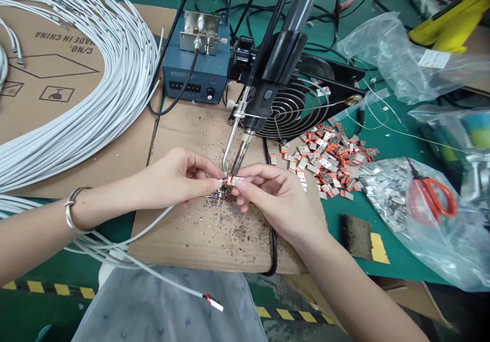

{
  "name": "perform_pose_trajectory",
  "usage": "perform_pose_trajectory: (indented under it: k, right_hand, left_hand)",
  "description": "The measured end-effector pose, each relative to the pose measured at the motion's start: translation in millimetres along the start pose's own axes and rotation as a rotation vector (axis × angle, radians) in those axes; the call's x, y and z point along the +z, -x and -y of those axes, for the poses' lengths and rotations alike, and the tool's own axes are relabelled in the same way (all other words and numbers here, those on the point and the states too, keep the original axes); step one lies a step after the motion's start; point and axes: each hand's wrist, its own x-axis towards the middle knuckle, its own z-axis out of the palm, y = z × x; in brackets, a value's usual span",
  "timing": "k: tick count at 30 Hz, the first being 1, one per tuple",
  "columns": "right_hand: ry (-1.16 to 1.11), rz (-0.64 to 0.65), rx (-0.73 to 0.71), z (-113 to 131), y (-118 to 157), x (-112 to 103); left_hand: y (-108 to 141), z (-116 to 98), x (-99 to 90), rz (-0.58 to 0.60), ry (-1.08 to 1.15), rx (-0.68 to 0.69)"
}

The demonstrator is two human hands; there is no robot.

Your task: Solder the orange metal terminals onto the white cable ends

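Far to the left of the soldering iron [264,102], a thick bundle of white cables [126,89] curves over printed cardboard [57,69]. Nearer the iron, just left of its tip, the left hand [174,178] has thumb and forefinger pinching the end of a white cable [153,225]. Left of the iron's handle stands a blue control unit [195,74]. Right at the iron's tip is a small orange-and-silver connector [236,180], pinched between the thumb and forefinger of the right hand [277,194], which is just right of the tip. Behind and right of the iron sits a black fan [294,110]. Further right of the iron, loose connectors [331,155] lie heaped, and well to its right, orange-handled scissors [434,196] rest on a clear plastic bag [398,214] on the green desk [401,268].
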Motion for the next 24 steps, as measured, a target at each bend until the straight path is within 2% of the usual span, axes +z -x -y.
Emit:
perform_pose_trajectory:
  k: [14, 24]
  right_hand:
    - [-0.012, 0.033, -0.018, -1.3, 0.5, -3.6]
    - [0.105, -0.032, -0.009, 1.7, 0.7, 0.6]
  left_hand:
    - [3.5, -1.1, 1.9, -0.027, 0.0, 0.011]
    - [2.1, -0.4, 0.8, -0.034, -0.013, -0.034]
